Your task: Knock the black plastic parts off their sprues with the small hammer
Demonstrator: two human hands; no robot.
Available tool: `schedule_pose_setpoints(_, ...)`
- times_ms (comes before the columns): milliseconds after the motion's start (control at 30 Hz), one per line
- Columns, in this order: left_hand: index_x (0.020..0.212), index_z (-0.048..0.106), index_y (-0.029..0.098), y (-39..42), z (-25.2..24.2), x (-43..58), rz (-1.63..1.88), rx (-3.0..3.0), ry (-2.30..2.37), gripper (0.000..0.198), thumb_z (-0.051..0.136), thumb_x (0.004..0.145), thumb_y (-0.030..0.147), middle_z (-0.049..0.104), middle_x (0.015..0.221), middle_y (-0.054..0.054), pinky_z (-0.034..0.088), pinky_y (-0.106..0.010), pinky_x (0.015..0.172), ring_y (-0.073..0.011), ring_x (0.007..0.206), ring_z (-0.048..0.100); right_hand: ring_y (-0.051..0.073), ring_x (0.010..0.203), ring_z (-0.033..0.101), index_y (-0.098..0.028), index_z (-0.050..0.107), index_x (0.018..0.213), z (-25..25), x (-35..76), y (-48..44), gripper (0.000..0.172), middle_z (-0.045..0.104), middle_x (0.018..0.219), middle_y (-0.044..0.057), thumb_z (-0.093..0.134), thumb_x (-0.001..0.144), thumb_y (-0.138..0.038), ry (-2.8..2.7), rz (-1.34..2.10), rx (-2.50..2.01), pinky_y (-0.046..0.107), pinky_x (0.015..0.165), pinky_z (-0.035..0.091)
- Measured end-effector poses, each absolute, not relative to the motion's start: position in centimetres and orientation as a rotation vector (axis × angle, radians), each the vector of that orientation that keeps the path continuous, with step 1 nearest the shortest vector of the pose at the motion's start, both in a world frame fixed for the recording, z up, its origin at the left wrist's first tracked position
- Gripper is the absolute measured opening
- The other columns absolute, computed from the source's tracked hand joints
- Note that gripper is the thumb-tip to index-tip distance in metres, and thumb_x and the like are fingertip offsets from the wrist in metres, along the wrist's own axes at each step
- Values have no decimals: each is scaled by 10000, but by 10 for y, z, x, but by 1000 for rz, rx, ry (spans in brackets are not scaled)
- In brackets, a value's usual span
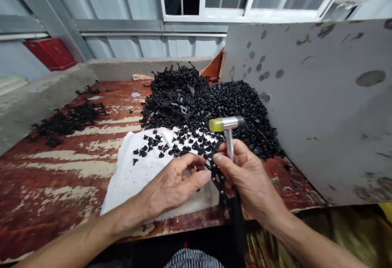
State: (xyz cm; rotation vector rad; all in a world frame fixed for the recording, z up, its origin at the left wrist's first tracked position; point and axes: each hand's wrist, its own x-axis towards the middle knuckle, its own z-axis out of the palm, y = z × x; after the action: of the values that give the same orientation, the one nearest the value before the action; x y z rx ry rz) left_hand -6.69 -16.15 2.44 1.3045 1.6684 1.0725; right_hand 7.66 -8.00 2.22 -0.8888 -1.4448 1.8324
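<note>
Cloth (137, 174) sits front-centre on the wooden bench (61, 178). Loose clips (159, 145) lie on its far part. Main clip heap (180, 96) is directly behind it, against the upright board (306, 104) on the right. Smaller heap (69, 121) is on the bench's left. Concrete ledge (39, 104) runs along the left and back. Left hand (174, 186) is over the cloth; right hand (248, 178), holding mallet (226, 124), is right of it.

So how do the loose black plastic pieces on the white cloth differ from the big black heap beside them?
The loose round-headed black plastic pieces lie spaced apart in a single layer on the white cloth, while the heap of black round-headed plastic pieces is packed tightly and piled deep. The heap leans against the grey board; the loose pieces touch no board. Both are black with round heads.
</note>
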Motion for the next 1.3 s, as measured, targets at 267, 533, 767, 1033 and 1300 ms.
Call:
schedule_pose_setpoints(267, 766, 609, 131, -186, 21, -97, 1436, 434, 1526, 193, 721, 742, 287, 664, 756, -47, 551, -286, 539, -135, 596, 595, 65, 393, 347, -236, 576, 902, -1, 60, -95, 232, 447, 546, -85, 652, 813, -436, -1576, 2035, -777, 155, 307, 285)
schedule_pose_setpoints(533, 708, 570, 133, -181, 18, -129, 1281, 542, 1619, 156, 586, 847, 201, 618, 642, -21, 412, -186, 305, -94, 441, 514, 69, 469, 513, -220, 540, 915, -7, 63, -79, 332, 643, 968, 30, 680, 781, -489, -1535, 2024, -777, 156, 289, 299)
schedule_pose_setpoints(767, 599, 559, 134, -190, 15, -154, 1292, 571, 1733, 228, 603, 817, 185, 576, 502, -8, 386, -170, 280, -79, 354, 475, 110, 446, 437, -230, 570, 910, -4, 71, -73, 256, 500, 582, -43, 523, 903, -482, -2056, 1740, -775, 218, 388, 362)
schedule_pose_setpoints(1033, 541, 558, 129, -191, 12, -163, 1245, 487, 1746, 249, 677, 757, 167, 574, 449, -16, 378, -173, 266, -82, 310, 465, 232, 800, 666, -253, 594, 1107, 4, 59, -68, 258, 709, 899, 61, 448, 908, -329, -2416, 1241, -611, 337, 697, 538)
schedule_pose_setpoints(1300, 562, 566, 129, -189, 12, -176, 1357, 440, 1766, 242, 597, 802, 105, 584, 481, -19, 364, -167, 264, -84, 328, 480, 254, 863, 650, -236, 561, 1162, -8, 26, -66, 334, 681, 1006, 105, 399, 880, -159, -2657, 845, -440, 436, 797, 524)
